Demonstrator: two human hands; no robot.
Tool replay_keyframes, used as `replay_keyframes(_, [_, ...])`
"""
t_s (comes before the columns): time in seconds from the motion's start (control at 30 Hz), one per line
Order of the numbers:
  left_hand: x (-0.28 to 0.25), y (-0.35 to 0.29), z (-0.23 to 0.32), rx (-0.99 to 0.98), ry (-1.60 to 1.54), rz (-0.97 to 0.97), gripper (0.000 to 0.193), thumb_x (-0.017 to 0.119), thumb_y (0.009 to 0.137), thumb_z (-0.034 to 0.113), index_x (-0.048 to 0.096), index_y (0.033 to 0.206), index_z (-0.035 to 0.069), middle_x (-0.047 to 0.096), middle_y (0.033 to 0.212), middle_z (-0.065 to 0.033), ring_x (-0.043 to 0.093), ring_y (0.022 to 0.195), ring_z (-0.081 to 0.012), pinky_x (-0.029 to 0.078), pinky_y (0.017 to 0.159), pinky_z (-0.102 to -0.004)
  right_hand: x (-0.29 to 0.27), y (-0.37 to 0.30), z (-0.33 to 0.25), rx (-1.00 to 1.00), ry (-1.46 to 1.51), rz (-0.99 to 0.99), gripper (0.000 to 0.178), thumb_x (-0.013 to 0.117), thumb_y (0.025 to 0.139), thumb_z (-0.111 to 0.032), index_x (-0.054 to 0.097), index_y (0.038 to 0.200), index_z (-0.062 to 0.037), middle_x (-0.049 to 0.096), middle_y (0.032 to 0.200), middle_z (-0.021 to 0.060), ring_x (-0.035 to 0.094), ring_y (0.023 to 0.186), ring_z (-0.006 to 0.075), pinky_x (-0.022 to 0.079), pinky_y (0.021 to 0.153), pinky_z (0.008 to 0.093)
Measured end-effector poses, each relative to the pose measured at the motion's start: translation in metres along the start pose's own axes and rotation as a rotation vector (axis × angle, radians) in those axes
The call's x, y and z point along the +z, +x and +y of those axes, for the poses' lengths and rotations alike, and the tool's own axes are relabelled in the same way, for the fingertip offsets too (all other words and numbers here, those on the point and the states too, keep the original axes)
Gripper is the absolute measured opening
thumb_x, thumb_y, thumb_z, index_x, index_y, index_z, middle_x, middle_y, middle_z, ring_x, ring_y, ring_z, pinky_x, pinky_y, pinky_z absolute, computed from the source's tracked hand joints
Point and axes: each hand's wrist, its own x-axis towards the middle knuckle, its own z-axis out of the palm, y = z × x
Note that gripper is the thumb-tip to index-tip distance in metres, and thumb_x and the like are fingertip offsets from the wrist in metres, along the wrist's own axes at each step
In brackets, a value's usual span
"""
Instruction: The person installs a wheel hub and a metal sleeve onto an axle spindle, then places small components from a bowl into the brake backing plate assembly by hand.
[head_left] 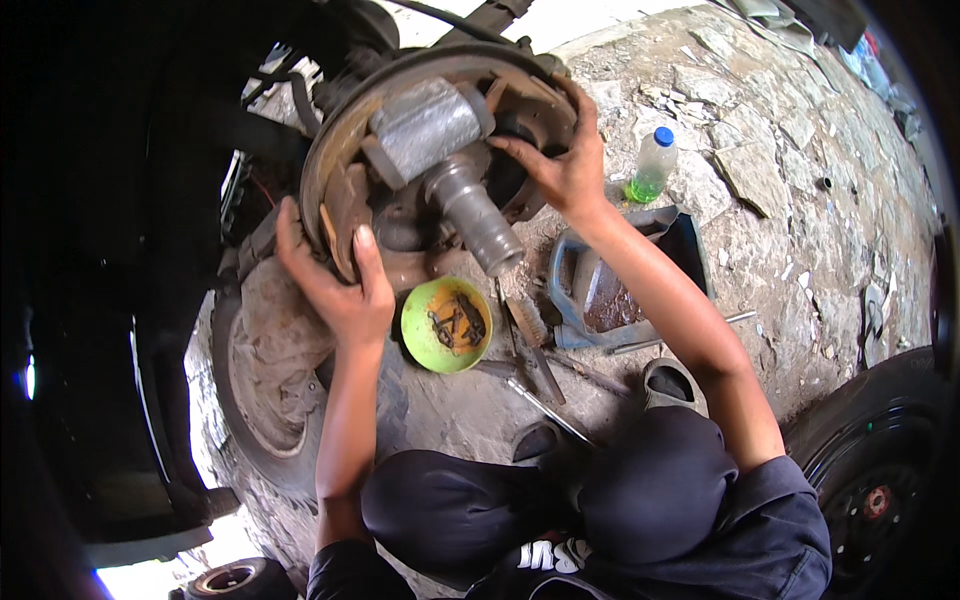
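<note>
A rusty drum brake (400,235) is mounted in front of me, with a round backing plate and a thick bare spindle (475,215) sticking out toward me. Curved brake shoes sit inside its rim, one brake shoe (348,215) on the left and another brake shoe (535,95) at upper right. A silvery block (425,130) spans the middle above the spindle. My left hand (345,290) grips the lower left edge, thumb on the shoe side and fingers outside the rim. Around the right edge closes my right hand (565,165), its thumb reaching inward.
Below stands a green bowl (418,345) with small dark parts in orange liquid. A brush (525,322), a ratchet-like bar (550,410), a cut-open blue container (575,335) and a bottle (655,165) are on the stony ground. Tyres lie left and right (870,480).
</note>
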Motion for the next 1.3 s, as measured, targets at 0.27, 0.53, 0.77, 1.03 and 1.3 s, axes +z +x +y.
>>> replay_keyframes(0.27, [0.005,0.074,0.044,0.411,0.566,-0.375,0.076,0.08,0.069,0.006,0.051,0.139,0.01,0.049,0.137,-0.0165,0.041,0.129,-0.0383,0.032,0.11,-0.0494,-0.004,0.001,0.001,0.112,0.004,0.001,0.09,0.092,0.066,-0.025,0.042,0.138,-0.0052,0.059,0.128,0.0213,0.062,0.116,0.0342,0.05,0.099,0.0421])
replay_keyframes(0.53, [0.014,0.072,0.037,0.369,0.348,-0.288,0.069,0.074,0.067,-0.004,0.059,0.133,0.011,0.056,0.13,-0.0136,0.05,0.127,-0.0306,0.031,0.111,-0.0494,-0.023,0.006,-0.018,0.087,-0.164,-0.098,0.09,0.083,0.081,-0.018,0.023,0.146,-0.0018,0.055,0.129,0.0254,0.057,0.122,0.0354,0.045,0.105,0.0432])
replay_keyframes(0.77, [0.007,0.066,0.033,0.435,0.328,-0.249,0.064,0.075,0.068,-0.002,0.059,0.13,0.006,0.06,0.129,-0.014,0.055,0.121,-0.0338,0.036,0.107,-0.0479,-0.056,0.013,-0.019,0.047,-0.228,-0.559,0.085,0.064,0.096,-0.026,0.005,0.148,0.0062,0.038,0.144,0.0339,0.042,0.134,0.0445,0.035,0.112,0.0442])
replay_keyframes(1.03, [0.004,0.069,0.033,0.372,0.275,-0.201,0.063,0.073,0.069,-0.005,0.059,0.129,0.004,0.06,0.126,-0.016,0.056,0.118,-0.0353,0.043,0.103,-0.0457,-0.059,0.015,-0.031,0.324,-0.121,-0.495,0.084,0.07,0.091,-0.043,0.023,0.147,-0.0024,0.058,0.126,0.0301,0.058,0.119,0.0422,0.047,0.101,0.0453])
replay_keyframes(1.3, [0.016,0.063,0.037,0.35,0.34,-0.104,0.076,0.078,0.064,0.0,0.053,0.135,0.003,0.052,0.129,-0.0177,0.047,0.122,-0.0352,0.038,0.107,-0.0467,0.026,-0.041,0.008,0.476,0.462,0.372,0.067,0.075,0.088,-0.045,0.049,0.13,0.0012,0.066,0.113,0.0144,0.061,0.108,0.0205,0.048,0.096,0.0351])
